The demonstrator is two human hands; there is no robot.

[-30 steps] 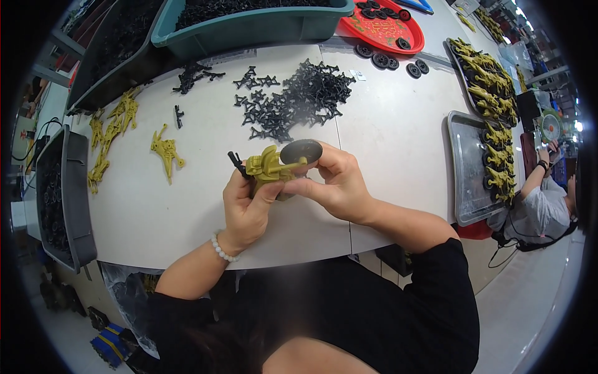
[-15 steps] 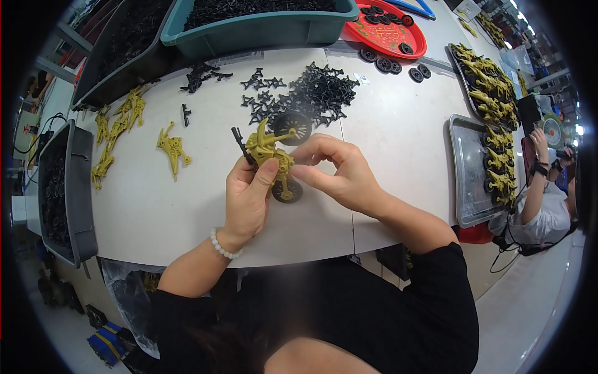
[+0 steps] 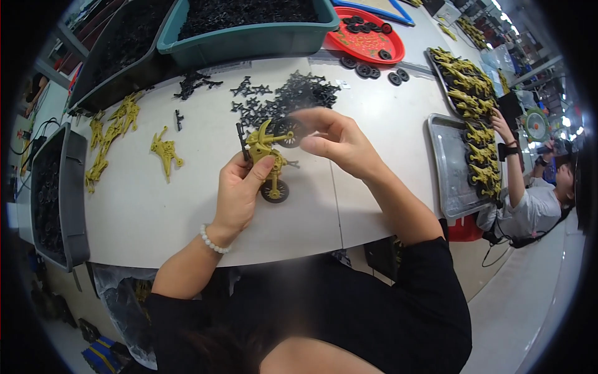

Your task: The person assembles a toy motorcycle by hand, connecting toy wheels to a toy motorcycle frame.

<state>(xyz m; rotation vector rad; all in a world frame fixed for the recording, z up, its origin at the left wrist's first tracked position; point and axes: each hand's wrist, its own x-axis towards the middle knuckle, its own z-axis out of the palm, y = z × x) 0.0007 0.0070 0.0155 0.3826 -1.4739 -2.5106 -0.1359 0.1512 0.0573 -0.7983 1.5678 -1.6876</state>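
Yellow plastic toy motorcycle is pinched in the left hand, probably for steadiness; the right hand, loosely opened, is beside its black spoked wheel.

A yel. plastic toy motorbike is being held approx. upright in view, L hand gripping its midsection, w/ its side facing the cam. A blk spoked wheel is showing at the upper R end, w/ a yel. fork arm running across to its hub, & a 2nd blk spoked wheel is hanging at the bottom end on a yel. strut. A thin blk bar is standing along the upper L edge, & a small greyish pc. is jutting out R, too blurred to ID.
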